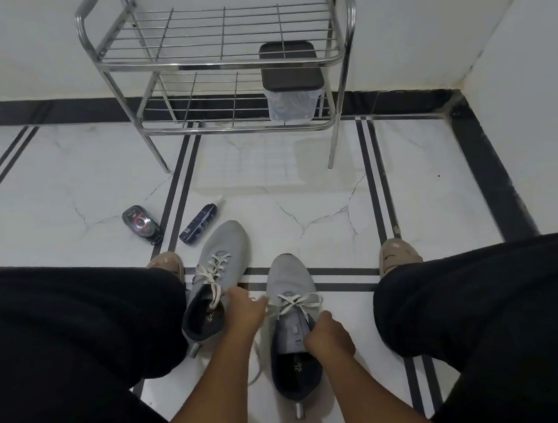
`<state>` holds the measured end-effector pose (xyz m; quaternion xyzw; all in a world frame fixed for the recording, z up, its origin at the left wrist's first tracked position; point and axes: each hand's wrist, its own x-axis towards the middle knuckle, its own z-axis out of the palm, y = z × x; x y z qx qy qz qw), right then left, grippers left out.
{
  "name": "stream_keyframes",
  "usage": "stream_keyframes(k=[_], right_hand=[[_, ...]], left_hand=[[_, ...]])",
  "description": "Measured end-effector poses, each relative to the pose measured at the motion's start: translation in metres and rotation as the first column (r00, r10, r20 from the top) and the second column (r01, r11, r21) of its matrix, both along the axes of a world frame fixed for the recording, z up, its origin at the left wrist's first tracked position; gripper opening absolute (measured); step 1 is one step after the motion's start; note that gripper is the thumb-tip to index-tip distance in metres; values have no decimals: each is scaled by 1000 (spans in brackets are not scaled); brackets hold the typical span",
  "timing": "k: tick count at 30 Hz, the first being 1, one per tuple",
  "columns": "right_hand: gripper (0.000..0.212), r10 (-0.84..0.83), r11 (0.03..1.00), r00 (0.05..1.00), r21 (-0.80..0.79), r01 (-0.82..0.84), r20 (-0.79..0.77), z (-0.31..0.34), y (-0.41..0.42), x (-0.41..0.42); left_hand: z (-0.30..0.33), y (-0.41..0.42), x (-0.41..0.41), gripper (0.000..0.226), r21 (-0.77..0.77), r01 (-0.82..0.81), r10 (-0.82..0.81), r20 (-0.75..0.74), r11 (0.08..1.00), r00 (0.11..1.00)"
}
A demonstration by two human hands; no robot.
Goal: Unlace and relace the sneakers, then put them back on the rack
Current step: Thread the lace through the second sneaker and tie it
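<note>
Two hands (243,309) (329,338) grip one grey knit sneaker's (287,286) flat white lace (297,302).

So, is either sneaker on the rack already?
No, both sneakers lie on the floor before the rack, hands at the right one.

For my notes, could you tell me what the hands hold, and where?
Both grip the right grey knit sneaker: left hand on its white lace, right hand at the tongue.

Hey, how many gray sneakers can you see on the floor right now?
2. The left sneaker lies beside the left knee; the right sneaker is between the legs, with both hands at its laces. None on the rack.
</note>
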<state>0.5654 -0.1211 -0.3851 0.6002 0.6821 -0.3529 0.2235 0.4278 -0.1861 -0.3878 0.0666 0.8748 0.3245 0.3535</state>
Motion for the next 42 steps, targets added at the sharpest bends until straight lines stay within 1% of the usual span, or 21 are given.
stream_keyframes(k=[1, 2, 4, 6, 7, 8, 10, 11, 12, 15, 19, 22, 25, 28, 30, 34, 37, 38, 39, 40, 42], right_hand=[[40, 1, 1000, 1000, 1, -1, 1, 0, 0, -1], [39, -1, 1000, 1000, 2, 1, 1, 0, 0, -1], [38, -5, 1000, 1000, 4, 4, 6, 0, 1, -1], [37, -8, 1000, 1000, 8, 8, 15, 0, 2, 0], [37, -14, 1000, 1000, 8, 14, 14, -1, 3, 1], [37, -21, 1000, 1000, 2, 20, 12, -1, 3, 1], [37, -43, 999, 999, -12, 43, 13, 0, 4, 1], [38, -56, 998, 998, -16, 56, 13, 0, 5, 1], [38, -65, 998, 998, -20, 66, 12, 0, 6, 1], [38, -72, 997, 997, -18, 72, 8, 0, 6, 1], [39, -72, 997, 997, -18, 72, 4, 0, 6, 1], [39, -74, 997, 997, -20, 74, 3, 1, 6, 0], [40, -74, 997, 997, -29, 74, -5, 1, 6, -1], [39, -80, 996, 997, -32, 79, -6, 0, 5, -1], [37, -90, 995, 996, -32, 90, -5, 0, 5, 0], [37, -159, 986, 987, -43, 159, -6, 0, 10, 0], [38, -152, 988, 988, -42, 151, -1, 1, 12, -1], [38, -141, 989, 990, -41, 141, 1, 1, 11, -1], [38, -130, 991, 992, -42, 130, 3, 0, 11, 0], [38, -120, 992, 993, -47, 120, 2, 0, 11, 0], [39, -104, 993, 995, -59, 103, -5, 0, 11, 0]], left_hand=[[-6, -1, 11, 25, -90, 175, -177, -6, 980, 984], [-14, -2, 19, 28, -148, 267, -269, 5, 952, 963], [-20, -4, 25, 40, -219, 324, -324, 37, 921, 945], [-22, -6, 20, 42, -168, 135, -116, 117, 977, 986], [-27, -6, 16, 41, -118, -42, 63, 179, 992, 982], [-25, -9, 13, 38, -41, -261, 262, 273, 965, 926], [-18, -16, 11, 29, 18, -633, 573, 405, 774, 713], [-18, -18, 11, 22, 26, -704, 629, 429, 709, 648], [-16, -19, 11, 18, 30, -711, 633, 432, 702, 643], [-15, -20, 14, 9, 1, -621, 565, 415, 784, 713], [-18, -15, 20, 14, -4, -486, 406, 554, 874, 727], [-18, -16, 26, 33, 3, -334, 287, 507, 943, 813], [-12, -13, 31, 37, 35, -255, 206, 488, 966, 848], [-14, -8, 30, 36, -25, -219, 211, 385, 975, 898], [-23, -7, 25, 33, -77, -289, 296, 380, 954, 876], [-13, -11, 20, 30, -20, -590, 530, 465, 807, 709], [-22, -14, 19, 24, -69, -575, 547, 419, 815, 725], [-30, -15, 18, 23, -114, -493, 497, 371, 863, 784], [-34, -17, 18, 32, -196, -325, 372, 293, 925, 881], [-31, -19, 21, 38, -314, -129, 188, 164, 941, 968], [-15, -23, 30, 37, -467, 87, -119, -39, 880, 992]])
